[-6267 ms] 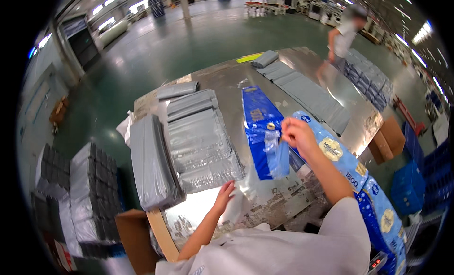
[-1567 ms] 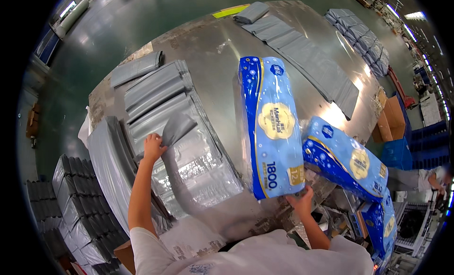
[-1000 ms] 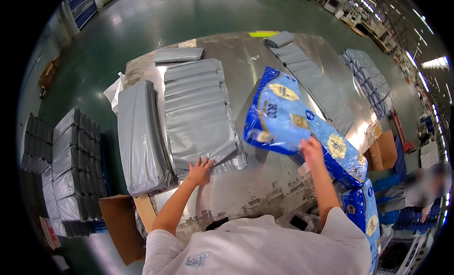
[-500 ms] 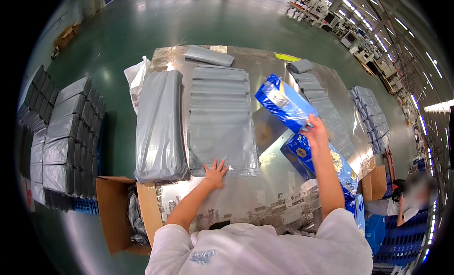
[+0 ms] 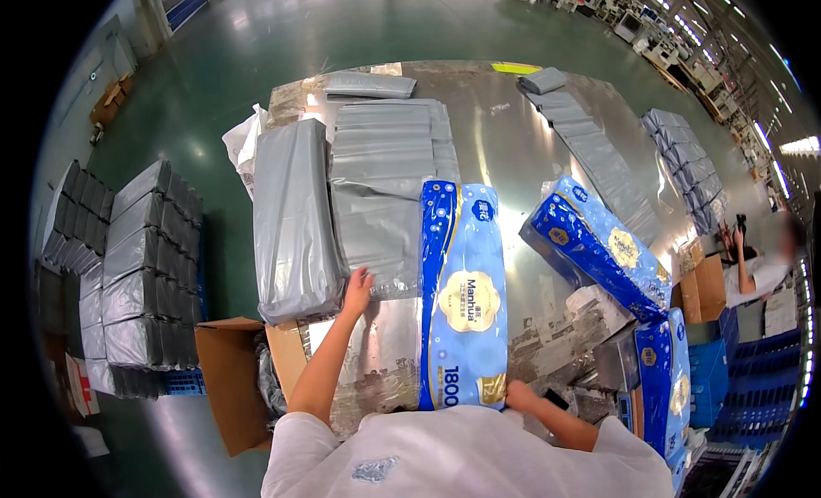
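A long blue plastic-wrapped tissue-paper pack (image 5: 462, 250) lies lengthwise before me, its far part over the right side of the flat grey plastic bags (image 5: 376, 216). My right hand (image 5: 518, 396) is closed at the pack's near right corner; its fingers are partly hidden. At the near left edge of the top grey bag, my left hand (image 5: 359, 288) has its fingers curled together on the plastic. Left of it rests a thick folded bundle of grey bags (image 5: 295, 220). Another blue pack (image 5: 603, 246) lies slantwise to the right, with a further pack (image 5: 663, 382) nearer me.
The metal table (image 5: 479, 113) also bears a grey roll (image 5: 369, 85) and a strip of grey bags (image 5: 590, 156). A cardboard box (image 5: 231, 387) stands at the near left, beside stacked grey bundles (image 5: 141, 267). A person (image 5: 757, 263) is at the right.
The blue pack came from the right, down in front of me onto the grey bags. My right hand drew back to its near end. My left hand's spread fingers have curled, and the top bag has shifted.
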The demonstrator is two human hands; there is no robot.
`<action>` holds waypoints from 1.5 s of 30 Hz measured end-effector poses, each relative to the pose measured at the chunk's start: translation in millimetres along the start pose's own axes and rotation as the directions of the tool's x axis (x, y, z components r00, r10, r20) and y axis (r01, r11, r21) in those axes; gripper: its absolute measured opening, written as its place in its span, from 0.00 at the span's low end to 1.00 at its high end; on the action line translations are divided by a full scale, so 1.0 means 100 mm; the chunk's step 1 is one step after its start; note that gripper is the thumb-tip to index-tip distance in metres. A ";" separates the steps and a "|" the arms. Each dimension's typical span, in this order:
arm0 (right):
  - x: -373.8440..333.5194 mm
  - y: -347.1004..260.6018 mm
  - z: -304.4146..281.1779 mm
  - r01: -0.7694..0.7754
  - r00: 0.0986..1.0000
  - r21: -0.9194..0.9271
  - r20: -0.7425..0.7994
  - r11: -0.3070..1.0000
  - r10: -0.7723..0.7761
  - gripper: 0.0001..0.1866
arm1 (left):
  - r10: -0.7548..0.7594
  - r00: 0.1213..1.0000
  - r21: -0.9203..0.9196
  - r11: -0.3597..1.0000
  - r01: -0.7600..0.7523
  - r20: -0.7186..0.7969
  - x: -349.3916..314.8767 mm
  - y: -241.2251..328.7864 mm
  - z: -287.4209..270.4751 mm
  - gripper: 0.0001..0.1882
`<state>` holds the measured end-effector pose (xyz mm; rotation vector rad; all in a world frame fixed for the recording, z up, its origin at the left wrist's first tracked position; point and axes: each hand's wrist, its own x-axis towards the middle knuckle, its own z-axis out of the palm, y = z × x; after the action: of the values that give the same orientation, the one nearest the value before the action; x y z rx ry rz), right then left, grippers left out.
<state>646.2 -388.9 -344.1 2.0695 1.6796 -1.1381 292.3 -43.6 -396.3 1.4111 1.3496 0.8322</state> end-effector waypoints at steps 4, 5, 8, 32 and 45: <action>0.76 0.05 -0.69 0.111 0.853 0.450 -0.500 0.886 0.147 0.19 | 0.058 0.973 -0.056 0.997 -0.047 0.223 -0.06 0.13 0.40 0.36; 0.99 0.09 -0.84 0.199 0.863 0.686 -0.462 0.700 0.207 0.25 | 0.012 0.952 -0.067 0.998 0.009 0.307 -0.19 0.42 0.67 0.43; 1.48 -0.33 -1.08 0.414 0.907 0.908 -0.418 0.065 0.049 0.29 | -0.023 0.952 -0.304 0.945 0.120 0.306 -0.70 0.71 1.22 0.45; 1.38 -0.86 -1.09 0.376 0.878 0.376 -0.435 0.847 -0.197 0.16 | 0.034 0.996 0.578 0.813 -0.073 0.079 0.01 0.83 -0.49 0.21; 2.94 -1.49 -2.04 0.495 0.602 0.038 -0.735 0.868 -0.311 0.03 | 0.559 0.825 0.690 0.631 -0.355 -0.087 0.14 0.24 -0.02 0.10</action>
<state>605.2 -4.5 -369.9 2.5720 2.6082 -0.6609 299.9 -27.6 -375.2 2.3445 1.6170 0.9800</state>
